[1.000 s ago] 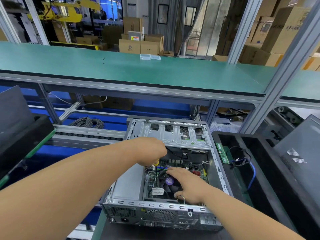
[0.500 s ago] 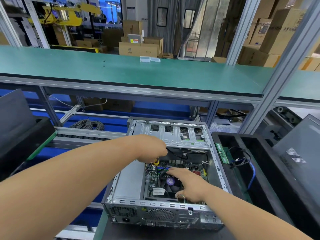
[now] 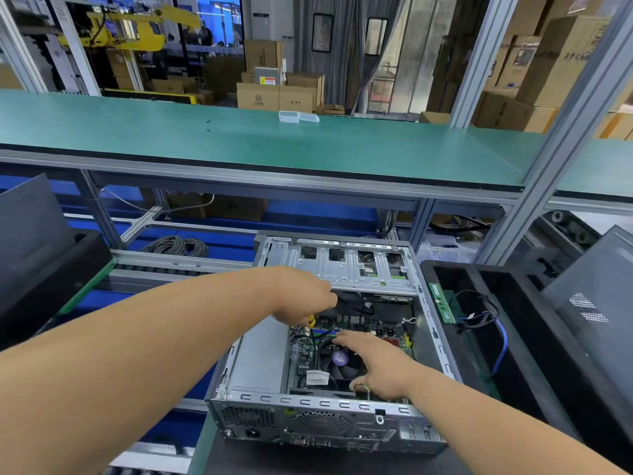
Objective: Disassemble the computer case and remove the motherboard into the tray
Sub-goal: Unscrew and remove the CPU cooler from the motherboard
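Here the case [image 3: 322, 419] lies open-side up with the board [image 3: 376, 329] still seated inside, its long axis seemingly running away from the viewer. The left hand [image 3: 303, 296] curls round a yellow-handled driver [image 3: 311, 320], its tip hidden, at the board's far left corner. The right hand [image 3: 373, 365] lies spread flat over the fan [image 3: 339, 358], nearer the board's middle. The tray [image 3: 534, 341] stands just right of the case, so the right hand is nearer it. Count: one case, one board, one tray, one driver, two hands
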